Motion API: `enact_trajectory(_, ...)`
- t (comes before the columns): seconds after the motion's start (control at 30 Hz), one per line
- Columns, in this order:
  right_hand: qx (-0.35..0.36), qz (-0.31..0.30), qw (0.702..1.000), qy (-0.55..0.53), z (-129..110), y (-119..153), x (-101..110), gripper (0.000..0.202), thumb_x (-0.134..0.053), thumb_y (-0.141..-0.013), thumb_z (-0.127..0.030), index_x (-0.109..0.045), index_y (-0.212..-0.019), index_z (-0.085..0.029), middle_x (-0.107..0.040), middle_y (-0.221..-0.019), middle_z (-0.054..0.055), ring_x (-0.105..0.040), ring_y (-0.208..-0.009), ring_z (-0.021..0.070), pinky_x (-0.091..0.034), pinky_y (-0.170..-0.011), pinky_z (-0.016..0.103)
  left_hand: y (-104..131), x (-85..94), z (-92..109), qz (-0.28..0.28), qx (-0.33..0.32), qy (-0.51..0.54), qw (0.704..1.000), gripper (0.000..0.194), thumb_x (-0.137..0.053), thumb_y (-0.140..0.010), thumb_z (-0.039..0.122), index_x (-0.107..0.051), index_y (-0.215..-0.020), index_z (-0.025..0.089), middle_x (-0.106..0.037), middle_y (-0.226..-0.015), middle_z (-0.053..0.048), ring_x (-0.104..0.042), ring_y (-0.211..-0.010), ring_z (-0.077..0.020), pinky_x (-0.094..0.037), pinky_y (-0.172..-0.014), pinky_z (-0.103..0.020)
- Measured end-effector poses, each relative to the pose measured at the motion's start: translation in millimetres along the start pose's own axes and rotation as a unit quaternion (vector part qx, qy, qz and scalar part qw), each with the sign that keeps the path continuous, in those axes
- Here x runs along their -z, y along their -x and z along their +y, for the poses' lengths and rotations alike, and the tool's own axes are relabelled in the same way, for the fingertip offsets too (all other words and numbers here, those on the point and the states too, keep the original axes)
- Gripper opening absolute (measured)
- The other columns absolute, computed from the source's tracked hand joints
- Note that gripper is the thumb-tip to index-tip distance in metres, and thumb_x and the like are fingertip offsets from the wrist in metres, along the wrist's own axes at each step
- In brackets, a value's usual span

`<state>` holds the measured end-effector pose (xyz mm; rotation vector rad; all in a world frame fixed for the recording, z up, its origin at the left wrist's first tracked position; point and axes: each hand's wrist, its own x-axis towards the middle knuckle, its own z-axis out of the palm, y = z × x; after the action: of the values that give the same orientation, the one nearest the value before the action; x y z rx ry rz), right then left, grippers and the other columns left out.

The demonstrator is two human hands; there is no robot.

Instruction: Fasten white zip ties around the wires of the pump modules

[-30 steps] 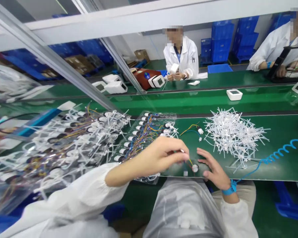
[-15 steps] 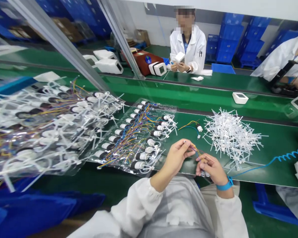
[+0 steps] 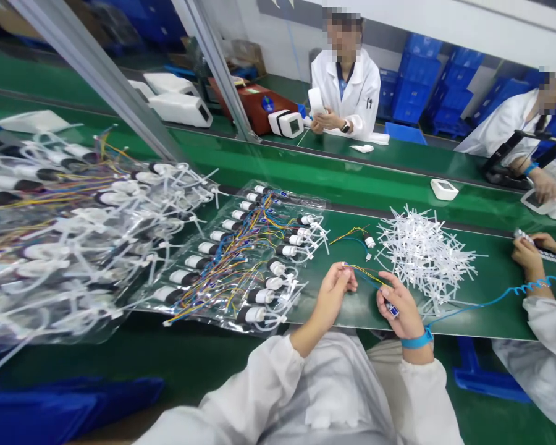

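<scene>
Thin yellow and blue wires (image 3: 367,272) stretch between my two hands above the green bench. My left hand (image 3: 334,290) pinches one end of them. The other end runs into my right hand (image 3: 398,304), its fingers curled round it, with a small blue-and-white part (image 3: 391,309) showing at the palm. Behind my hands a loose black-and-white part with wires (image 3: 369,241) lies on the bench. To the left, rows of white-and-black parts with wires (image 3: 252,314) lie on clear plastic.
White cable ties (image 3: 426,256) form a pile at right. More wired parts (image 3: 74,216) crowd the far left. A coiled blue cord (image 3: 532,286) runs to my right wrist. A neighbour's hands (image 3: 529,253) are at the right edge; people work across the green line (image 3: 389,182).
My hands have moved apart, drawing the wires out between them. My right hand has turned, showing the blue-and-white part. A neighbour's hands have come into view at the right.
</scene>
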<state>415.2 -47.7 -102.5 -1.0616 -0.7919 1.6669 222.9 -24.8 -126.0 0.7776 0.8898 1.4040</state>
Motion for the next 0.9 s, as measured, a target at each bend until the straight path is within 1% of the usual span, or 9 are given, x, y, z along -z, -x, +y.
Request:
enact_trajectory(0.13,0.012,0.012,0.998,0.067,8.8,-2.5,-6.6,0.073,-0.092,-0.082,-0.045,-0.054,-0.141,-0.026,-0.066,-0.073,-0.006,-0.054,-0.051,0.013,-0.03,-0.04,0.018,15.4,5.9,0.3,-0.045,-0.086,-0.094,0.991,0.043,-0.072,-0.104,0.06,-0.062,-0.09,0.02,-0.054,-0.069,0.005,-0.051,-0.061,-0.0115,-0.043,-0.061,-0.023)
enact_trajectory(0.23,0.036,0.018,0.986,0.16,17.9,-3.3,-12.6,0.073,-0.089,-0.084,-0.042,-0.053,-0.146,-0.027,-0.068,-0.079,-0.007,-0.06,-0.056,0.0145,-0.041,-0.044,0.021,27.7,10.5,3.2,-0.101,-0.109,-0.174,0.973,0.041,-0.065,-0.108,0.056,-0.063,-0.087,0.02,-0.057,-0.072,0.002,-0.053,-0.065,-0.0138,-0.044,-0.064,-0.025)
enact_trajectory(0.37,0.071,-0.036,0.955,0.284,23.9,-1.3,-12.6,0.059,-0.082,-0.09,-0.038,-0.061,-0.143,-0.025,-0.07,-0.088,-0.005,-0.065,-0.07,0.0154,-0.053,-0.062,0.027,36.3,18.7,12.7,-0.154,-0.184,-0.268,0.933,0.024,-0.058,-0.112,0.038,-0.069,-0.1,0.02,-0.072,-0.095,-0.006,-0.066,-0.088,-0.0206,-0.053,-0.084,-0.033)
enact_trajectory(0.47,0.092,-0.067,0.933,0.341,22.7,-0.6,-9.8,0.057,-0.079,-0.091,-0.032,-0.061,-0.145,-0.025,-0.073,-0.096,-0.003,-0.069,-0.082,0.0177,-0.056,-0.077,0.032,38.4,28.5,18.9,-0.23,-0.258,-0.33,0.879,0.016,-0.056,-0.111,0.023,-0.072,-0.111,0.022,-0.076,-0.113,-0.011,-0.068,-0.111,-0.0253,-0.053,-0.103,-0.041)
enact_trajectory(0.57,0.105,-0.083,0.911,0.391,18.4,-3.0,-10.9,0.066,-0.077,-0.089,-0.026,-0.058,-0.152,-0.026,-0.076,-0.102,-0.001,-0.073,-0.093,0.0206,-0.057,-0.09,0.036,37.7,35.0,19.7,-0.297,-0.251,-0.393,0.833,0.023,-0.062,-0.106,0.016,-0.071,-0.126,0.024,-0.072,-0.136,-0.013,-0.062,-0.132,-0.0283,-0.049,-0.116,-0.046)
enact_trajectory(0.67,0.12,-0.09,0.895,0.419,13.7,-7.2,-14.6,0.08,-0.077,-0.089,-0.024,-0.049,-0.163,-0.026,-0.077,-0.12,0.005,-0.074,-0.104,0.0235,-0.057,-0.104,0.042,34.2,35.0,14.9,-0.294,-0.223,-0.435,0.822,0.027,-0.07,-0.103,0.016,-0.068,-0.129,0.024,-0.069,-0.141,-0.013,-0.061,-0.134,-0.029,-0.05,-0.116,-0.046)
enact_trajectory(0.77,0.159,-0.085,0.892,0.415,10.5,-10.0,-15.6,0.078,-0.074,-0.093,-0.026,-0.048,-0.166,-0.025,-0.07,-0.146,0.013,-0.071,-0.128,0.028,-0.05,-0.122,0.051,31.0,33.4,7.5,-0.258,-0.209,-0.449,0.829,0.017,-0.074,-0.103,0.018,-0.068,-0.118,0.022,-0.074,-0.127,-0.009,-0.064,-0.122,-0.0279,-0.053,-0.108,-0.043)
enact_trajectory(0.83,0.167,-0.098,0.904,0.381,8.9,-10.2,-14.4,0.07,-0.067,-0.098,-0.025,-0.05,-0.166,-0.027,-0.064,-0.161,0.014,-0.061,-0.147,0.0292,-0.04,-0.132,0.055,30.4,33.7,2.6,-0.236,-0.207,-0.457,0.832,0.012,-0.074,-0.103,0.019,-0.069,-0.113,0.022,-0.075,-0.118,-0.007,-0.065,-0.115,-0.0272,-0.053,-0.103,-0.041)
enact_trajectory(0.9,0.151,-0.126,0.926,0.321,7.1,-10.4,-12.8,0.064,-0.062,-0.101,-0.024,-0.053,-0.164,-0.031,-0.06,-0.167,0.01,-0.052,-0.159,0.0274,-0.032,-0.137,0.055,30.6,35.0,-1.4,-0.211,-0.208,-0.463,0.835,0.008,-0.074,-0.104,0.019,-0.07,-0.11,0.021,-0.076,-0.112,-0.007,-0.065,-0.11,-0.0271,-0.052,-0.101,-0.04)
